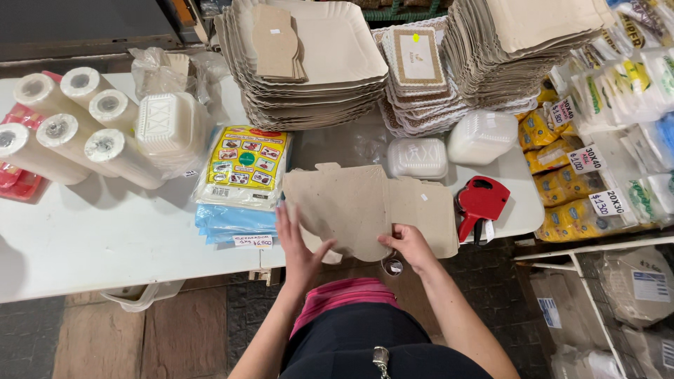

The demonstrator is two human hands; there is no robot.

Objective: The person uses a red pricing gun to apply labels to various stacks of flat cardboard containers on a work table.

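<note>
A flat brown cardboard cutout [365, 203], an unfolded box blank, lies on the white table's [105, 238] near edge. My left hand [298, 242] rests flat with spread fingers on its lower left corner. My right hand [409, 244] pinches its lower edge near the middle. A red price-label gun [479, 203] lies just right of the cutout.
Tall stacks of paper plates [316, 63] and trays [512, 49] fill the table's back. White plastic film rolls [70, 126] and foam containers [172, 130] sit left, a yellow printed packet [242, 165] on blue bags beside the cutout. Bagged goods with price tags [590, 168] hang at right.
</note>
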